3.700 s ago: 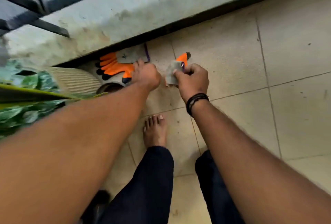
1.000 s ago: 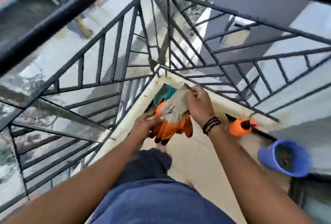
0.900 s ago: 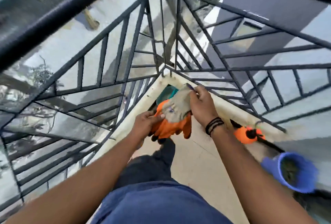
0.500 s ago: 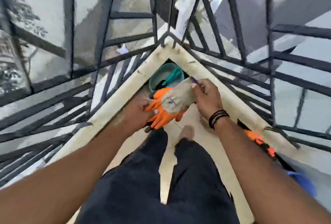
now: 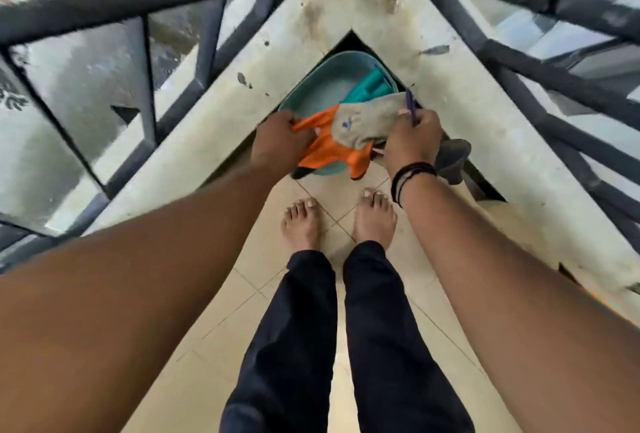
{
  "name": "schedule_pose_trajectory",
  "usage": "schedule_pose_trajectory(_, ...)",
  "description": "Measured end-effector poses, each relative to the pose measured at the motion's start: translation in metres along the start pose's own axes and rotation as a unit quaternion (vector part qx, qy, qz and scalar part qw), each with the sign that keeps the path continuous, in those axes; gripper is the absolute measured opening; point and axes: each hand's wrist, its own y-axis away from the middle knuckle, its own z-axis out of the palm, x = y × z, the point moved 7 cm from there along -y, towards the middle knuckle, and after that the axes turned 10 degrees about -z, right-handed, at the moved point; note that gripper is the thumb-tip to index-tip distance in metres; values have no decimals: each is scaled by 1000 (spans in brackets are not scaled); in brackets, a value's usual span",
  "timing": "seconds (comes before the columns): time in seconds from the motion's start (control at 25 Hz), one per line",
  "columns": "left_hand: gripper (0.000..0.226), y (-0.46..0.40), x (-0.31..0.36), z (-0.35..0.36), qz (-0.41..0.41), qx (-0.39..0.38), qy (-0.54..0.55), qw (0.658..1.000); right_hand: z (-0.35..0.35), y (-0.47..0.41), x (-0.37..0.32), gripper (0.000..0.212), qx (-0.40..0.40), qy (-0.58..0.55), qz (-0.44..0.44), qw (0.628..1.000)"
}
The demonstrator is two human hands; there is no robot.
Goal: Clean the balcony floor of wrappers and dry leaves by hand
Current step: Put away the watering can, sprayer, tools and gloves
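My left hand (image 5: 280,141) pinches the orange finger end of a work glove (image 5: 349,131), and my right hand (image 5: 410,141) grips its grey cuff, so the glove is stretched between them above a teal dustpan (image 5: 322,86) wedged in the corner of the balcony floor (image 5: 263,266). I judge I am at the getting-ready step: no wrapper or leaf is picked up yet, and none shows on the tiles near my bare feet (image 5: 301,221). Next I would need to open the cuff and slide one hand in, which takes both hands working together. Room is tight here: the pale ledge (image 5: 207,113) closes in from both sides to a point, with the dark railing (image 5: 138,2) above it. A dark object just beside my right wrist is too blurred to name. Open floor lies behind me.
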Motion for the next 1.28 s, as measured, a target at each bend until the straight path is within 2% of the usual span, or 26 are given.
schedule_pose_trajectory(0.08,30,-15,2,16,9,-2,-25,1000,12,-16,26,22,16,-48,44,998)
schedule_pose_trajectory(0.2,41,-26,10,36,51,39,-129,990,30,-42,88,38,20,-99,71,992)
schedule_pose_trajectory(0.28,42,-26,15,42,55,86,-167,981,28,-24,80,32,45,-145,96,984)
schedule_pose_trajectory(0.4,25,-25,16,54,2,56,-55,997,16,27,31,14,66,-218,164,960)
schedule_pose_trajectory(0.48,17,-21,23,64,5,23,16,1000,5,45,13,23,61,-265,217,938)
schedule_pose_trajectory(0.56,16,-13,31,65,34,22,56,998,-9,54,0,38,46,-285,232,929)
schedule_pose_trajectory(0.6,16,-11,33,62,45,30,73,996,-11,54,5,44,31,-323,248,913)
schedule_pose_trajectory(0.68,17,-9,37,55,81,49,72,993,2,50,20,45,-1,-372,271,888)
schedule_pose_trajectory(0.72,17,-9,40,55,108,46,54,992,6,44,34,42,13,-373,260,891)
schedule_pose_trajectory(0.8,22,-10,41,67,157,-7,-3,988,6,38,58,20,72,-297,214,928)
schedule_pose_trajectory(0.88,31,-12,34,92,178,-91,-76,977,6,36,75,15,56,-162,148,974)
schedule_pose_trajectory(0.92,35,-15,28,104,177,-119,-106,971,8,34,89,17,42,-113,144,982)
schedule_pose_trajectory(1.04,40,-21,13,120,153,-128,-123,972,15,37,107,24,41,-27,121,991)
schedule_pose_trajectory(1.16,43,-22,10,127,147,-118,-110,976,12,39,101,21,39,67,77,994)
schedule_pose_trajectory(1.28,45,-21,11,128,158,-123,-116,973,8,37,90,11,32,115,6,993)
